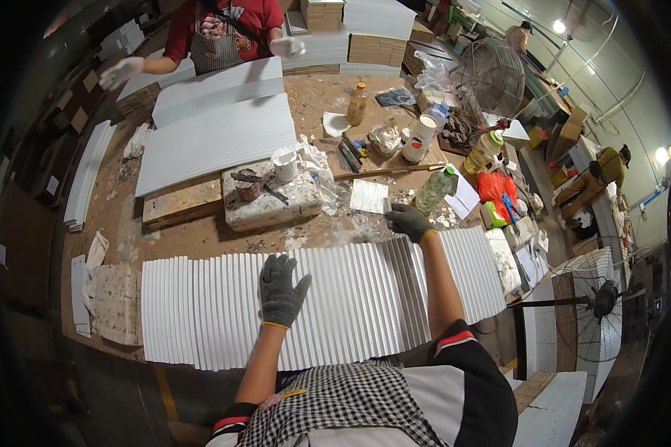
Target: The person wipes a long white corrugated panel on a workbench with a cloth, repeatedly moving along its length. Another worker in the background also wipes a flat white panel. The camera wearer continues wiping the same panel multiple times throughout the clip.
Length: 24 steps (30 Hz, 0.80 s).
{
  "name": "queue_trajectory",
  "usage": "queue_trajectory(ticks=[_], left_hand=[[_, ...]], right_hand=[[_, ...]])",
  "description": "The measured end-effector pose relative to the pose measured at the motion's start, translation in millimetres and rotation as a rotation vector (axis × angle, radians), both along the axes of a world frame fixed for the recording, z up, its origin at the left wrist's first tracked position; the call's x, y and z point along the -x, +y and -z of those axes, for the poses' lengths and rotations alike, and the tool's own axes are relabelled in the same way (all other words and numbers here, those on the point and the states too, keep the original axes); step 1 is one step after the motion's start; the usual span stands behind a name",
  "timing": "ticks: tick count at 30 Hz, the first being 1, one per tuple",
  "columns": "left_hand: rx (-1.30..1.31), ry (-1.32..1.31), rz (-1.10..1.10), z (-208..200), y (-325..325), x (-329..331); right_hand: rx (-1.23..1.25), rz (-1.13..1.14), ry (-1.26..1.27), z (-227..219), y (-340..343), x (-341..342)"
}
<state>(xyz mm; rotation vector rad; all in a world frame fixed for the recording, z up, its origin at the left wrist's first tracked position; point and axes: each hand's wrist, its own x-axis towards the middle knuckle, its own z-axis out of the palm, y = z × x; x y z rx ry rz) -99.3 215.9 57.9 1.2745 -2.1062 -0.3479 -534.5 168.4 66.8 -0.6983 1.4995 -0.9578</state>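
A row of long white strips (335,298) lies side by side along the near edge of the table. My left hand (282,292), in a dark grey knitted glove, rests flat on them with its fingers apart. Beyond the far ends of the strips is my right hand (410,222), gloved alike, its fingers closed around a small flat grey scraper (387,205). That tool is mostly hidden by the glove. A whitish card (369,196) lies beside its tip. Under my right forearm, some strips look darker, in shadow or tilted.
Across the table, a person in red (231,33) with white gloves stands at stacked white boards (216,141). A stained block (272,205) holds a white cup (284,164) and a dark tin. Bottles, including a green one (434,190), crowd the right. A fan (604,302) stands right.
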Motion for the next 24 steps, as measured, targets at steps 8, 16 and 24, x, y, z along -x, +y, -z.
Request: queue_trajectory(ticks=[8,16,24], left_hand=[[0.043,-0.056,0.037,-1.8,-4.0,-0.2],[-0.035,-0.115,-0.020,-5.1,-2.8,-0.8],[-0.030,-0.167,-0.036,-7.1,-0.6,-3.2]], right_hand=[[-0.038,-0.171,1.219,111.7,-132.7,0.0],[-0.194,-0.336,1.425,147.3,-148.5,-9.1],[0.005,-0.416,1.350,157.0,-162.4,78.6]])
